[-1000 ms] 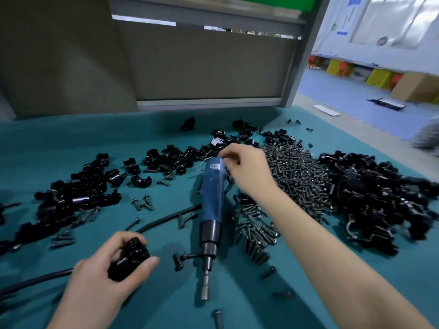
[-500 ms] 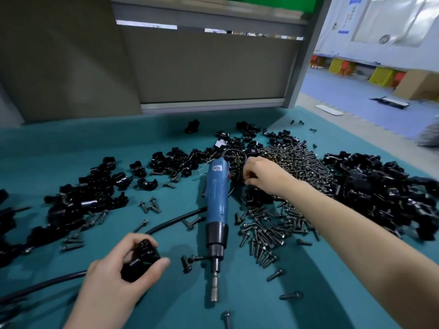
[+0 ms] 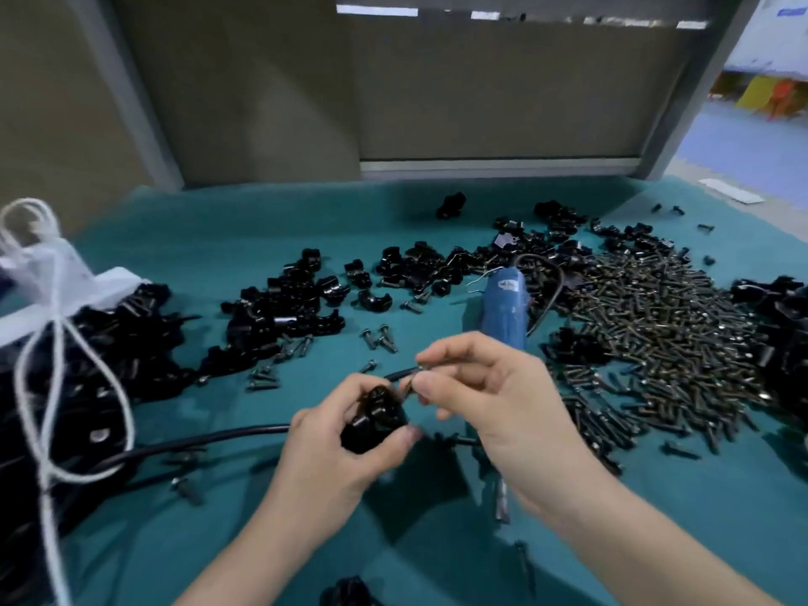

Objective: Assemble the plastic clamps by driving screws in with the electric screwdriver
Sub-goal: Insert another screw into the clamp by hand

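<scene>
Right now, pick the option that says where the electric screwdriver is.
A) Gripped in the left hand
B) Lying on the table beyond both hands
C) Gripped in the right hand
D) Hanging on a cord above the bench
B: the blue electric screwdriver lies on the teal table, with no hand on it. The left hand holds a black clamp, and the right hand pinches a screw beside it.

Left hand (image 3: 323, 448) grips a black plastic clamp (image 3: 372, 419); right hand (image 3: 494, 400) pinches a small metal screw (image 3: 409, 384) beside it; blue electric screwdriver (image 3: 503, 310) lies on the teal surface (image 3: 218, 238).
</scene>
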`<state>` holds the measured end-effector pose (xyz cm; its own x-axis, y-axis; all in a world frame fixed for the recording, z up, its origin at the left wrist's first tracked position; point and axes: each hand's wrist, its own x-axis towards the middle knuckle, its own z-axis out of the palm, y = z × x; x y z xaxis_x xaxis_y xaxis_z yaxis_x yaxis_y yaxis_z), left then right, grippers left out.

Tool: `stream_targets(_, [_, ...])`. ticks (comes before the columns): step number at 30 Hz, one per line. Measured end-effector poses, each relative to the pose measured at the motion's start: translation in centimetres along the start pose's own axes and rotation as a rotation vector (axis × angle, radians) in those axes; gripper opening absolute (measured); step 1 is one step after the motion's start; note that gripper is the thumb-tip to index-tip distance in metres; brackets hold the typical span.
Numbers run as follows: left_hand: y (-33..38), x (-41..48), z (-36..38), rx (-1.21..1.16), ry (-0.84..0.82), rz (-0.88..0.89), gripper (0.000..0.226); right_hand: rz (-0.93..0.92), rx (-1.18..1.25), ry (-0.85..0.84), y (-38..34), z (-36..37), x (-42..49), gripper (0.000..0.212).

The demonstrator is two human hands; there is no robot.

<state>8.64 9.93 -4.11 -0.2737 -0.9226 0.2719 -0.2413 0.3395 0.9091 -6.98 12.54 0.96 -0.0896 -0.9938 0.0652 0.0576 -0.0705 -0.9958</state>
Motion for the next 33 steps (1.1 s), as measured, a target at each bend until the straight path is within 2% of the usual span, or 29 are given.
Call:
stream_targets(5, [0.0,-0.2,-0.2,-0.070,0.006,0.011,0.028,-0.038,-0.068,0.036,0.5,1.7,-0.1,0.015])
stream_targets(11, [0.1,-0.1,-0.3,-0.148,-0.006,0.007,0.022,-0.040,-0.006,0.081,1.0,1.7,-0.2,0.017])
stream_targets(16, [-0.1,0.0,-0.4,-0.167,-0.023,-0.001,0.024,-0.076,-0.085,0.026,1.0,1.9,-0.6,0.021])
stream_targets(23, [-0.3,0.0,-0.5,-0.151,-0.041,-0.023,0.027,-0.058,-0.245,-0.034,0.4,1.1,-0.3,0.013])
stream_targets(27, [-0.2,0.0,-0.5,-0.109,-0.108,-0.006,0.029,-0.022,-0.208,-0.031,0.6,1.3,-0.3,0.013])
stream_targets(33, [-0.3,0.2,-0.7,-0.071,-0.155,-0.008,0.030,0.085,0.021,0.000,0.9,1.5,-0.5,0.011])
